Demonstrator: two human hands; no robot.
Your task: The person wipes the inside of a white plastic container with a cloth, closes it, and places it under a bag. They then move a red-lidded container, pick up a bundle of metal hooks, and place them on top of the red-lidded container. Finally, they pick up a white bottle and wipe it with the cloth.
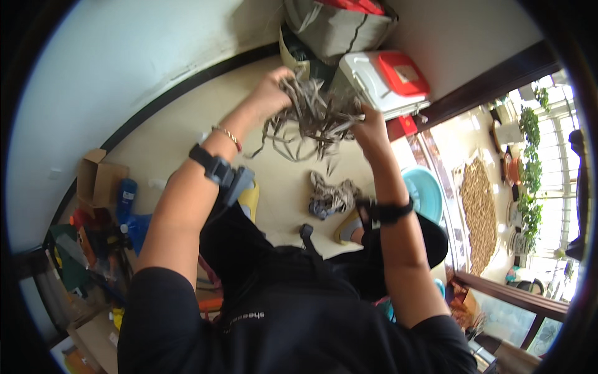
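A tangled bundle of grey-brown strips, blurred by motion, hangs stretched between my two hands above the floor. It resembles a string mop head or a clump of dried plant strips; which one, I cannot tell. My left hand grips its upper left side. At its right end, my right hand is closed on more of the strips. Loose ends dangle below. On the tiled floor beneath lies a crumpled striped cloth, between my feet in yellow slippers.
Ahead stand a white storage box with a red lid piece and a grey fabric bin. A turquoise basin sits right. Left are a cardboard box and a blue bottle. Beyond the doorway, brown pieces are spread out.
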